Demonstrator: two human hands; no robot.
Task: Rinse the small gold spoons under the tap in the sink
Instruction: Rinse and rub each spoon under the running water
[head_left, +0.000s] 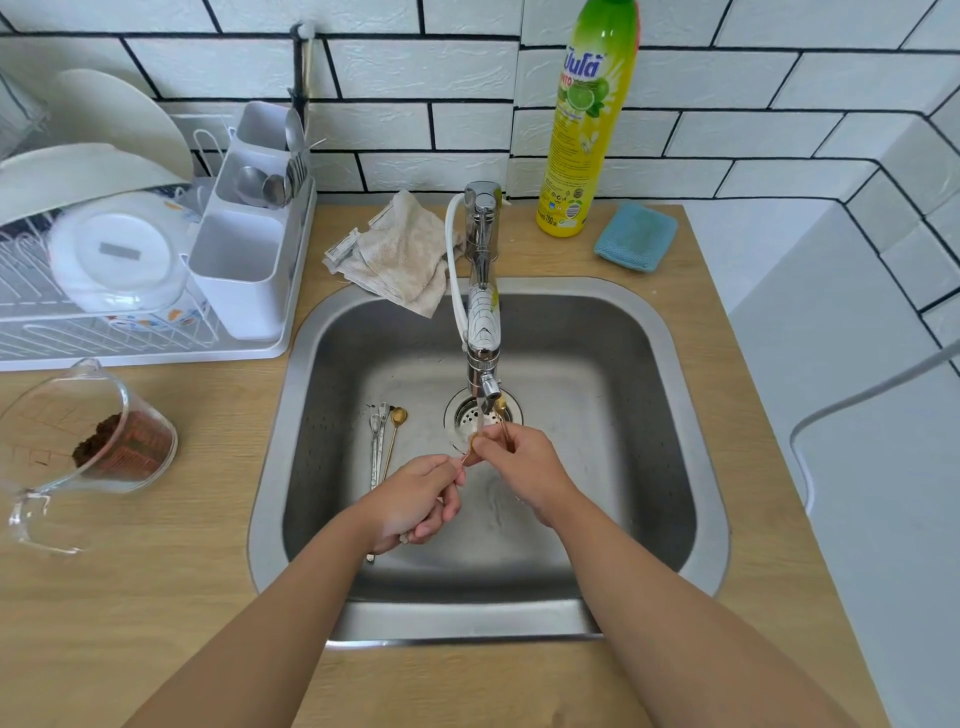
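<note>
Now both hands (415, 496) (519, 467) pinch slim gold spoons (500, 410) over the steel sink (675, 415).

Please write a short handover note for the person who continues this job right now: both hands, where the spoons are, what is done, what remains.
Left hand pinches a gold spoon near the stream. Right hand holds a second gold spoon, bowl under the tap. Water runs. A third gold spoon lies on the sink floor beside silver utensils. Left: finish these two, rinse the third.
</note>
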